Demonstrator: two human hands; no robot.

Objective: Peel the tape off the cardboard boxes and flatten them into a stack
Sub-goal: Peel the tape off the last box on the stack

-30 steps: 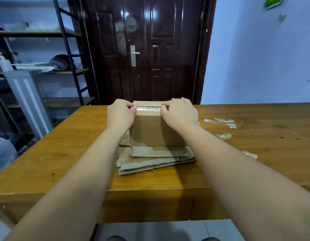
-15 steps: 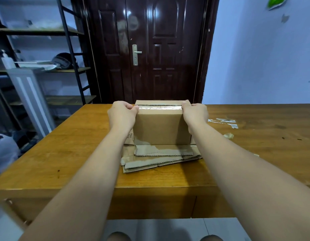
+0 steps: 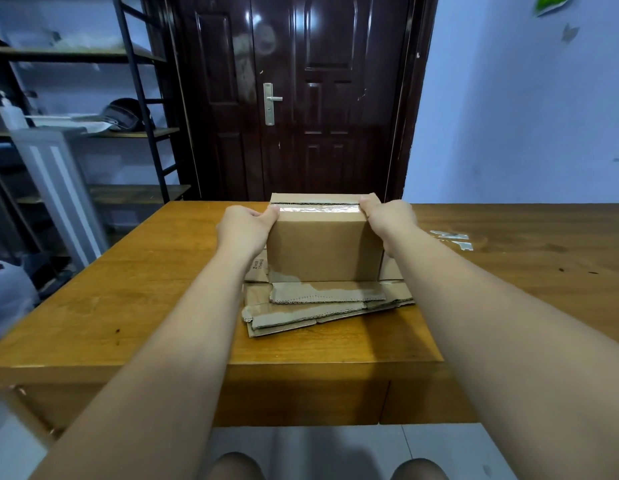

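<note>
Both forearms reach straight out over the table. Nearest lies one stack of flattened cardboard; its layers overlap and cannot be counted exactly. One unflattened box stands upright on the stack. The left hand grips its upper left corner, thumb on the top edge, fingers curled round the side. The right hand grips the upper right corner, fingers curled. One tape strip runs along the top. Two peeled tape scraps lie to the right, well apart.
</note>
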